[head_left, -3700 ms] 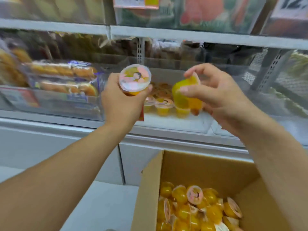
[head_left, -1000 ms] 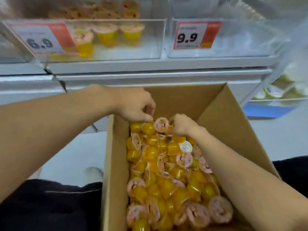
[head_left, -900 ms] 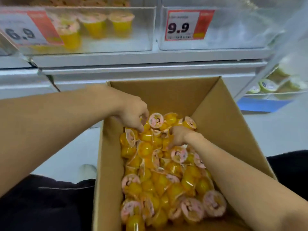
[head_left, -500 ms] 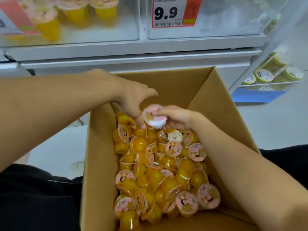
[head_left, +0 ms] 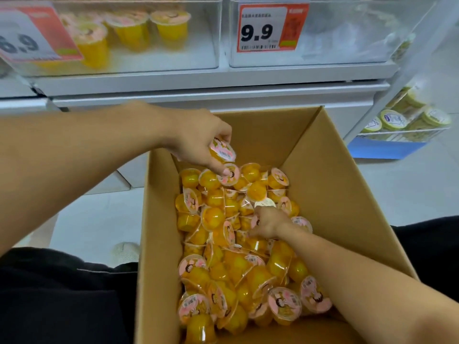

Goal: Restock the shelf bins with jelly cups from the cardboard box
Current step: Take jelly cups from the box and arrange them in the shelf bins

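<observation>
Reaching into the open brown cardboard box (head_left: 330,194), both bare hands work among the heap of small clear plastic jelly cups (head_left: 238,244) filled with yellow-orange jelly and sealed with pink printed foil lids. The left hand (head_left: 201,140) hovers over the far left part of the heap with its fingers curled round one such held jelly cup (head_left: 221,152), whose pink lid faces the camera; its lowest fingertip touches the lid of another cup lying just below. The right hand (head_left: 267,222) is lower, in the middle of the heap, knuckles up and fingers bent down among the cups; whether it grips one I cannot tell.

Beyond the box, on the far side, stands a white shelf (head_left: 198,80) carrying two clear plastic bins. The left clear bin (head_left: 198,45) holds a few upright yellow jelly cups (head_left: 129,31) behind a red-and-white price tag (head_left: 32,40) reading 6.9. The right clear bin (head_left: 347,40) bears a tag (head_left: 272,27) reading 9.9. At the far right, green-lidded tubs (head_left: 409,117) sit in another rack. Dark clothing (head_left: 62,294) lies near on the left.
</observation>
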